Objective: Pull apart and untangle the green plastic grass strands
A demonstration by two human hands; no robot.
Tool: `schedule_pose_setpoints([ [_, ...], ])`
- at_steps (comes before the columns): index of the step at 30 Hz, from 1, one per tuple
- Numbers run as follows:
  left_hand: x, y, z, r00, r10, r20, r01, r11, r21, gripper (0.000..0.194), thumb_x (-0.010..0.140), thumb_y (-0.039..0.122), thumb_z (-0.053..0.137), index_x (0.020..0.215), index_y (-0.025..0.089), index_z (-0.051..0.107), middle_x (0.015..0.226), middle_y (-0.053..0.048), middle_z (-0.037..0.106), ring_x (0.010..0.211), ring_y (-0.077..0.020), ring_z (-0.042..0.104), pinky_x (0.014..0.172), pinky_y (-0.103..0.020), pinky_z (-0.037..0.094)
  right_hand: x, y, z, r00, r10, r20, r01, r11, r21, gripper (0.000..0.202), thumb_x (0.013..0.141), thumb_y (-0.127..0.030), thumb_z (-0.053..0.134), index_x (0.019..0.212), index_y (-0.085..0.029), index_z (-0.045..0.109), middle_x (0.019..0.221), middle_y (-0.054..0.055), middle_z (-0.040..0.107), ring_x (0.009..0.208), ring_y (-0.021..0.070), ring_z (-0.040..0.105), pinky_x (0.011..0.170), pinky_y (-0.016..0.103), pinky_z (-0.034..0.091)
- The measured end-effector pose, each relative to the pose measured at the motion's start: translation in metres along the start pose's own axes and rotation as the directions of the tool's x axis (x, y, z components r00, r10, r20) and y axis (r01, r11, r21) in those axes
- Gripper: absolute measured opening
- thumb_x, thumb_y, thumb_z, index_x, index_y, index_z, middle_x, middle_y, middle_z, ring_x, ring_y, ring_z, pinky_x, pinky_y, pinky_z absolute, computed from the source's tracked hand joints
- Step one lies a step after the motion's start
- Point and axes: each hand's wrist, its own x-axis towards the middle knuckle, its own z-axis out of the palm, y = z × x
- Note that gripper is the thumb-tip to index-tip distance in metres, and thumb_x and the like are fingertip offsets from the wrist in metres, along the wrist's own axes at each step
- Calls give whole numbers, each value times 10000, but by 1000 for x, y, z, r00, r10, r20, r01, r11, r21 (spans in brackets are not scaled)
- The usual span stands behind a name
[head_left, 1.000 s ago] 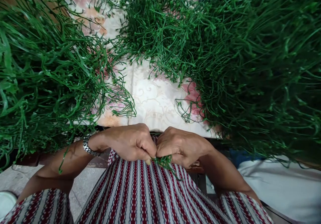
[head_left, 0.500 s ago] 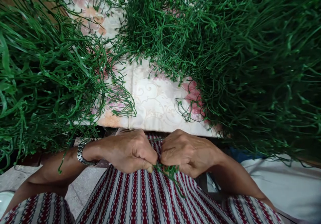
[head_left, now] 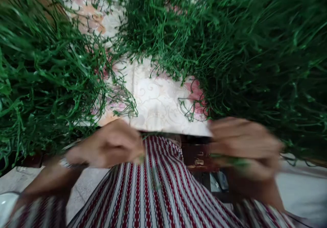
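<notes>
Left fingers: curled in, with the thumb brought against them; whether anything is pinched there cannot be told through the blur.
Right fingers: closed on a few green strands, which are held below the knuckles (smeared, but still green enough to be made out).
Hands: the left hand and the right hand are held well apart, at the near edge of the floral cloth.
Wrist: a metal watch is worn on the left one.
Lap: covered by a striped garment, over which a faint green streak is seen.
Cloth: overlain by a left heap and a right heap of green stems, with more spread across the far middle.
Lower corners: a white rounded object is seen at left, white fabric at right.
</notes>
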Motion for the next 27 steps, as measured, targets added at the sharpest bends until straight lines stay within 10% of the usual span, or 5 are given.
schedule_pose_setpoints([
  [2,9,-8,4,969,-155,-193,152,988,-32,168,776,230,576,632,171,639,499,-3,542,428,-83,444,422,-227,304,7,4,2,988,-81,135,71,994,77,289,893,-224,342,662,-204,513,524,-20,478,500,92,450,532,239,357],
  [4,20,-20,11,859,-272,-433,211,960,-185,198,757,265,619,588,161,626,508,5,526,460,-72,442,439,-210,308,16,11,9,999,-1,33,0,1000,25,158,855,-172,442,733,-186,542,613,-1,546,574,91,513,562,220,385],
  [11,43,-43,24,613,-313,-725,-31,908,-419,225,633,255,741,536,142,572,567,21,509,560,-70,474,508,-181,364,30,23,48,936,298,-187,-307,952,-20,164,841,-297,541,949,-176,560,733,-12,607,605,76,533,578,185,388],
  [15,47,-44,28,571,-307,-761,-75,904,-422,185,657,232,722,554,153,590,563,27,506,580,-79,489,547,-191,397,34,22,68,911,379,-161,-373,925,71,423,707,-417,678,1027,-182,531,775,-21,612,631,89,541,602,189,409],
  [27,57,-40,30,568,-294,-769,-116,896,-428,53,655,245,725,693,208,730,752,1,521,716,-79,505,631,-173,426,29,30,86,892,415,-180,-316,856,409,322,741,-305,656,1027,-189,564,776,-21,581,700,103,536,661,207,435],
])
